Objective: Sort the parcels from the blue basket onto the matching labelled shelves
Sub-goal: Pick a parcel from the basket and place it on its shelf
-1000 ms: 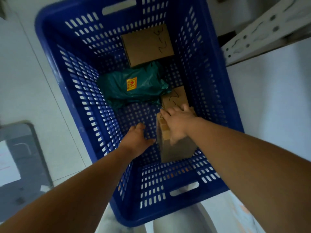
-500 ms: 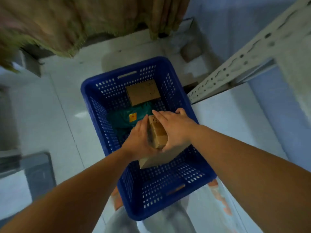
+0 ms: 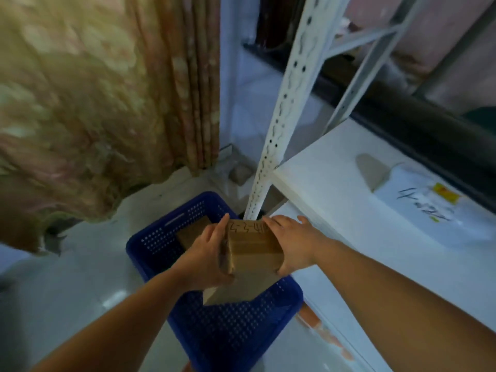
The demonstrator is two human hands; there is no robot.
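- A patterned curtain (image 3: pixel 88 103) is hung over the far left of the room, down to a pale tiled floor (image 3: pixel 67 291); a dark sill or ledge is seen behind the rack.
- A white rack is stood at the right, its perforated upright (image 3: pixel 279 116) rising just behind the basket, with a flat white shelf (image 3: pixel 322 178) fixed at about hand height and a lower shelf beneath it.
- The basket (image 3: pixel 230 326) is set on the floor beside the upright. It is not yet emptied: at least one more brown parcel (image 3: pixel 192 232) is seen inside, and more may be hidden under the arms.
- One white bag (image 3: pixel 429 208), marked by hand, is already laid on the shelf, so some sorting is judged done.
- The box (image 3: pixel 252 249) is held above the basket, clear of it and near the shelf's edge. A handwritten code is carried on its top face; it seems to read 4-3-something, though blur makes this uncertain.
- The box is clasped from both sides: the left hand (image 3: pixel 206 253) is pressed flat on its left face, the right hand (image 3: pixel 295 242) on its right, fingers (image 3: pixel 271 221) curled over the top edge.
- The step in hand is judged to be reading the code and picking the shelf; placing this box and the remaining parcels is left to do.
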